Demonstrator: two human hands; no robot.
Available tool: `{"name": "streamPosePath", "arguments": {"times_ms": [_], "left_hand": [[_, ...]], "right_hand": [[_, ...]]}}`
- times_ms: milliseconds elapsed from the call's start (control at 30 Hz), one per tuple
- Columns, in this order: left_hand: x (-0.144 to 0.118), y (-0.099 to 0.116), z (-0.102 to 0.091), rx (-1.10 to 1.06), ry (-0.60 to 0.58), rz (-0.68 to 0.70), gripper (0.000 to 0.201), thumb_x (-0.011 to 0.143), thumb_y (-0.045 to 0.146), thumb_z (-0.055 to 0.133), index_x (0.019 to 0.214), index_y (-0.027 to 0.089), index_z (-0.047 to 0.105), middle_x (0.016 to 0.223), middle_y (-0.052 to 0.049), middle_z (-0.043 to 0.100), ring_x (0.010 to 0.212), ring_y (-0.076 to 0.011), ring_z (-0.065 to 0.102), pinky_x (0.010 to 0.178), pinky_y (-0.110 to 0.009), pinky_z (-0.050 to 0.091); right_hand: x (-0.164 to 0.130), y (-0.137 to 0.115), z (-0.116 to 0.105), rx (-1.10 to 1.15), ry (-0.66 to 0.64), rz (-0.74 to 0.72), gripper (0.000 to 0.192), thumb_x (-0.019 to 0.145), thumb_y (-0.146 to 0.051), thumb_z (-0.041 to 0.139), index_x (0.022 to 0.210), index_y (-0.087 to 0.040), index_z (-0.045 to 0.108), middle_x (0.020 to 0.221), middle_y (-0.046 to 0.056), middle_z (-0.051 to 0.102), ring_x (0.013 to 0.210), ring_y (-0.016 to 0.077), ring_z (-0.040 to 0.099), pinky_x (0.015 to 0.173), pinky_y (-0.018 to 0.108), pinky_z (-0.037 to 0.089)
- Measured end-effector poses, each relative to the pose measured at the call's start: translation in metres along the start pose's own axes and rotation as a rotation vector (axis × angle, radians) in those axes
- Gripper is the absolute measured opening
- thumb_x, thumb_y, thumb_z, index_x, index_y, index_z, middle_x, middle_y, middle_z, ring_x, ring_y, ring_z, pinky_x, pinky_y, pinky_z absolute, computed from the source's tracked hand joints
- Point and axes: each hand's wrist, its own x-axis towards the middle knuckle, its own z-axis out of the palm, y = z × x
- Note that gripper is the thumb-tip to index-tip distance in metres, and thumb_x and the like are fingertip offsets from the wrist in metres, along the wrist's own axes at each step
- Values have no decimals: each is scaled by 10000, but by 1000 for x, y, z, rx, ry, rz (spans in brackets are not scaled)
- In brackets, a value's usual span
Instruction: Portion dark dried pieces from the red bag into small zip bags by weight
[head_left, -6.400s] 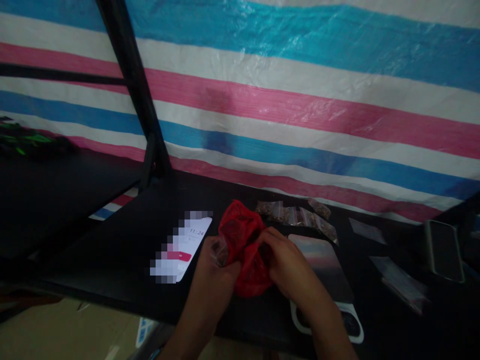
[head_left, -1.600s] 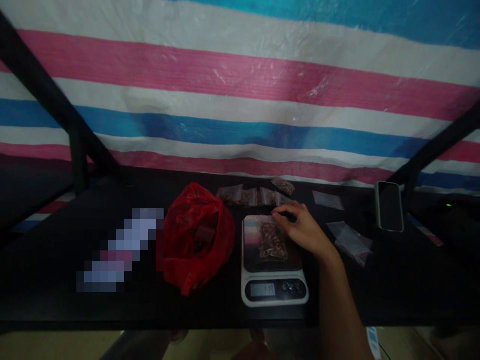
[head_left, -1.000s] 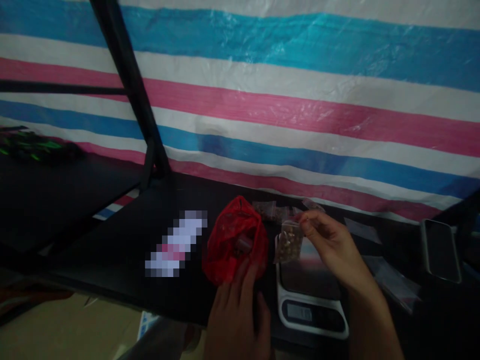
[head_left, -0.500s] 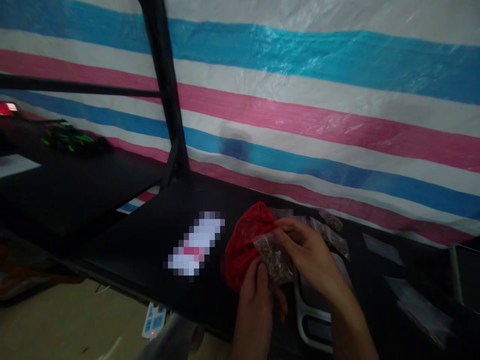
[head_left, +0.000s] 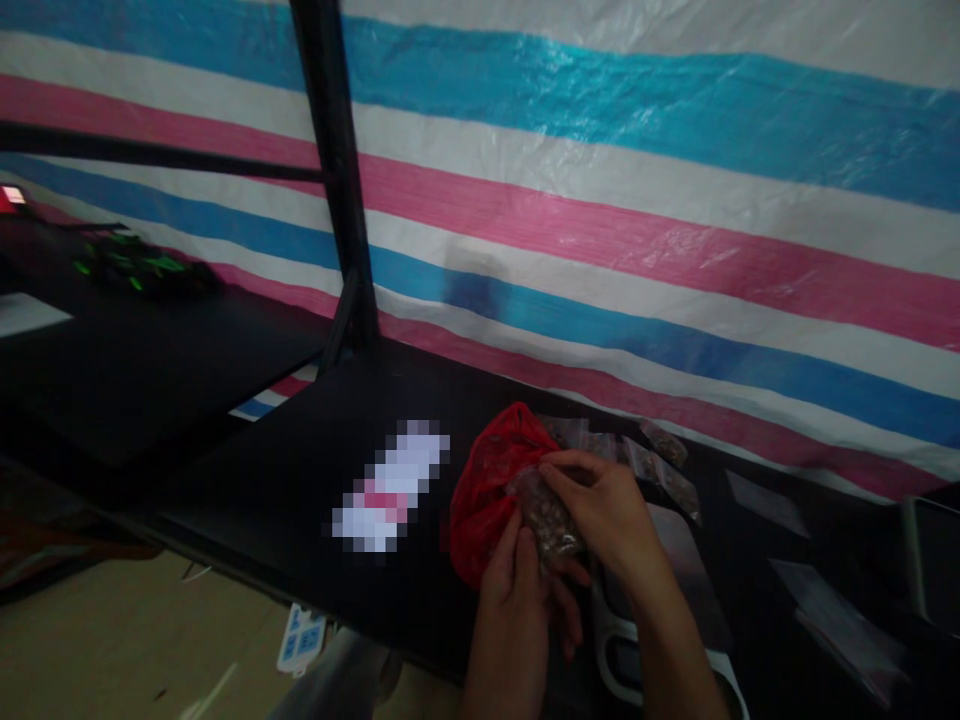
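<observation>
A small clear zip bag filled with brownish bits is held between both hands, in front of a red bag. My left hand is closed on its lower left side, thumb and forefinger in front, other fingers behind. My right hand pinches the upper right edge near the bag's mouth. The red bag lies bunched on the black table. Partly under my right forearm sits a grey digital scale.
Several filled zip bags lie behind my right hand. Flat clear bags rest at the right, near a dark tray-like object. A pixelated pale sheet lies left of the red bag. A black post rises behind.
My right hand has shifted slightly left and down along the bag's top edge. The zip bag has tilted a little and its top looks more gathered.
</observation>
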Motion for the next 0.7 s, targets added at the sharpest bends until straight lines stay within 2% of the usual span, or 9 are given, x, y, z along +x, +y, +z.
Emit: {"name": "streamPosePath", "arguments": {"times_ms": [233, 367, 633, 700], "left_hand": [[1, 2, 1, -16, -116, -16, 1218, 623, 833, 756, 1490, 61, 383, 540, 47, 623, 370, -122, 481, 381, -218, 305], [5, -1, 0, -20, -149, -1, 1157, 678, 798, 757, 1494, 70, 379, 553, 39, 634, 391, -135, 513, 396, -218, 318], [10, -7, -3, -21, -110, 62, 993, 803, 724, 721, 1540, 127, 427, 638, -1, 683, 426, -141, 560, 417, -224, 354], [9, -9, -5, -9, -99, 53, 989, 826, 713, 717, 1562, 126, 414, 642, -2, 683, 435, -141, 567, 425, -226, 361]], "right_hand": [[-2, -5, 0, 93, 18, 20, 252, 658, -438, 798, 772, -214, 817, 777, 73, 814, 719, 268, 738, 630, 356, 536], [-3, -7, -3, 163, 14, 54, 286, 659, -450, 824, 808, -207, 828, 774, 76, 814, 686, 265, 735, 585, 343, 524], [-2, -2, -7, 138, 23, 26, 257, 673, -422, 843, 788, -193, 836, 816, 88, 833, 764, 275, 772, 701, 367, 590], [-2, -1, -6, 154, 30, 29, 264, 665, -423, 852, 789, -190, 834, 809, 89, 830, 753, 275, 770, 690, 367, 591]]}}
